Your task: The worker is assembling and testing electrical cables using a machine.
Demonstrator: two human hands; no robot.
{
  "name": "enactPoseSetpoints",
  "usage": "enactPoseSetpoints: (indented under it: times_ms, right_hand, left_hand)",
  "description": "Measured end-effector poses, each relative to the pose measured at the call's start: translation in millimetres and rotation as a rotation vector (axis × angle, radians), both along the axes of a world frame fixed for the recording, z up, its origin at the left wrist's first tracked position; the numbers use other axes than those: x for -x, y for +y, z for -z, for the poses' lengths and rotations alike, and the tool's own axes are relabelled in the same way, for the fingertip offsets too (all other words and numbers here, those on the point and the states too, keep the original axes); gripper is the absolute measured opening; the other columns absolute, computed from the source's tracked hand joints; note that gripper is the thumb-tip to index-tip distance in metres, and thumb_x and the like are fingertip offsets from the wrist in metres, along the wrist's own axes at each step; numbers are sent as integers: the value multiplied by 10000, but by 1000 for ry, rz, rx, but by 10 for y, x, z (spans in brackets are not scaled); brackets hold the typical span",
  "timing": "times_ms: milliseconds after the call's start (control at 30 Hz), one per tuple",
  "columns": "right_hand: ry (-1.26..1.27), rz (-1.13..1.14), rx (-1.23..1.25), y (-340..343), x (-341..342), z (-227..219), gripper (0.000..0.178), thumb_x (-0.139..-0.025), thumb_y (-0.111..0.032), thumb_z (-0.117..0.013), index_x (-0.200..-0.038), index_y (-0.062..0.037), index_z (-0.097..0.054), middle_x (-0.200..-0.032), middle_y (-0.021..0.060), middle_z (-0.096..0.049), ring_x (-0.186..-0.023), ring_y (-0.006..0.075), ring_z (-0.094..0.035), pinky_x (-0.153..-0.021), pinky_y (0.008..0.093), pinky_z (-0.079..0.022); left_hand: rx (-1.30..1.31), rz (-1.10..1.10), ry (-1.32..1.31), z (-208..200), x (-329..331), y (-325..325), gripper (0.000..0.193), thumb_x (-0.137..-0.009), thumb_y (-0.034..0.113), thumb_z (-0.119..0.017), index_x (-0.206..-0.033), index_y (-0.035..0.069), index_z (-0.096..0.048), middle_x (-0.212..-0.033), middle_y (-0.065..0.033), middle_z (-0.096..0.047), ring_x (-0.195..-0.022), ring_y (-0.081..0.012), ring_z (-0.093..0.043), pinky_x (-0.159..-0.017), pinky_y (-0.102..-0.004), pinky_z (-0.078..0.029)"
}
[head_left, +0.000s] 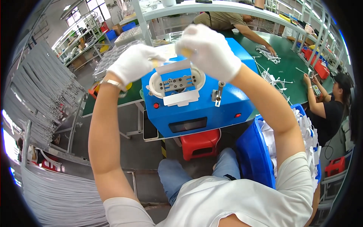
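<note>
Both my hands wear white gloves and are raised over a blue bench machine (227,102). My left hand (134,63) is closed, its fingers pinched together and pointing right, with a yellowish patch at the tips. My right hand (210,51) is closed too, fingers curled toward the left hand; another yellowish patch shows there. What either pinch holds I cannot make out. Just below the hands sits a round white fixture (154,84) with metal blocks (177,82) across its middle. White flaps (180,99) stand at its front and back.
A metal bracket (218,94) and red button (156,105) are on the machine. A blue bin (251,151) of white pieces stands by my right arm, a red stool (200,143) below. Coiled white cables (276,81) lie on the green table; two other people work there. Grey cables hang left.
</note>
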State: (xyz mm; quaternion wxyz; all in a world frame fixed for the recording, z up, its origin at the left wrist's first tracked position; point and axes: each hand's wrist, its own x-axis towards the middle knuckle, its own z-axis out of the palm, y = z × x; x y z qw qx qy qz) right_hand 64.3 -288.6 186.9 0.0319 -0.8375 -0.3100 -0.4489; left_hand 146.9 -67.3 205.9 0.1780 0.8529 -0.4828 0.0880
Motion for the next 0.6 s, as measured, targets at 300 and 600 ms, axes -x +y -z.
enactPoseSetpoints:
  times_ms: [300,600]
  right_hand:
    - [455,349,284,154,60,109,205,-712,-88,-723,-913,-102,-687,-933,82,-602,-860,244,-627,-712,328,-538]
    - [1053,101,-364,32,-344,108,263,-918,-251,-577,-1035,-42,-687,-904,106,-682,-773,181,-657,-767,313,-543]
  left_hand:
    - [148,-285,-148,372,490,84,226,-819,206,-624,-1003,91,-690,-992,-215,-643,-871,-357,-638,-796,-403,-510]
    - [248,-244,-391,523,483,-149,95,-785,150,-658,-824,65,-673,-851,-104,-618,-777,-290,-634,-674,-376,-518]
